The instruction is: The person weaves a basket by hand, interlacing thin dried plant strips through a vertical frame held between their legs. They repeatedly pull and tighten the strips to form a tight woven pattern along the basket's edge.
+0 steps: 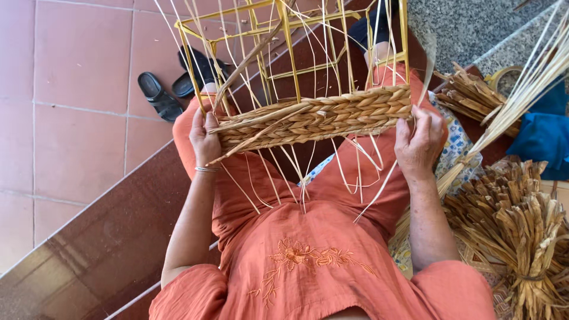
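The person sits with a half-woven basket (314,115) propped on the lap, between the two hands. The left hand (204,139) is closed around the left end of the woven band, thumb on the outer face and fingers curled behind the corner upright. The right hand (419,141) grips the band's right end, fingers folded over the top edge; a flat strand (429,65) rises just above them, though whether it is pinched cannot be told. The basket is a yellow wire frame (284,35), open and rigid, with several rows of braided dried fibre wound around its lower part. Judged by build, it should be light; the frame looks stiff enough to carry the load, while the braid seems firm but able to shift if squeezed hard. Thin pale stakes (299,178) hang loose below the hands and stick up beyond them; these look brittle and likely to kink, so they make poor hold points. The sound places to hold appear to be the two ends of the band at the corner uprights, where both hands already sit. To the outside of the right hand lie bundles of dried fibre (510,225); beyond the left hand, a pair of black sandals (160,95) rests on the tiled floor (77,118).
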{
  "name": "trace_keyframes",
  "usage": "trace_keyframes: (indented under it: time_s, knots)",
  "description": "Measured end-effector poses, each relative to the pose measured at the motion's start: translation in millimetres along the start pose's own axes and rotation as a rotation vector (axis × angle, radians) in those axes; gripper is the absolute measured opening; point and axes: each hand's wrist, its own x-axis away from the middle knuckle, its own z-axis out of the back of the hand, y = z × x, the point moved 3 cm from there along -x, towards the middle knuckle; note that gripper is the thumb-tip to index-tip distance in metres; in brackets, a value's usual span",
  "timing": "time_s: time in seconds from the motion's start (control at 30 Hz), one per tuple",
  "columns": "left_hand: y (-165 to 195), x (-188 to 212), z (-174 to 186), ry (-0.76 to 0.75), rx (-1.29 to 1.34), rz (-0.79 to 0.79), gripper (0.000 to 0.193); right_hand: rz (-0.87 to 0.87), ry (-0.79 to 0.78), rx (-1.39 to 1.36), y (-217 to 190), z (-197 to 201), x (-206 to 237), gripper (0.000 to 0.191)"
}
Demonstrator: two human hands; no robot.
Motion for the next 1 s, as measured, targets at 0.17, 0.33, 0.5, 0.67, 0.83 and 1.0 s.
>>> trace_keyframes:
  time_s: [0.17, 0.33, 0.5, 0.67, 0.83, 1.0]
  knots:
    - [11, -7, 6, -0.016, -0.713, -0.341, 0.023, -0.165, -0.145, -0.148, 14, -13, -11, 0.035]
    - [38, -26, 14, -0.004, -0.644, -0.157, 0.037, 0.084, -0.149, 0.148, -8, 24, -40, 0.04]
    - [115, -11, 17, 0.069, -0.641, -0.688, 0.027, 0.17, 0.104, 0.159, -70, 62, -81, 0.04]
    - [121, -9, -51, -0.564, -0.759, -0.78, 0.034, 0.185, -0.276, -0.597, -146, 8, -112, 0.017]
    - [109, -22, -58, -0.669, -1.502, -0.568, 0.026, 0.195, -0.417, -0.579, -179, -41, -133, 0.02]
    - [130, 38, -39, -0.495, -1.738, -0.842, 0.05, 0.218, -0.432, -0.478, -182, -50, -126, 0.018]
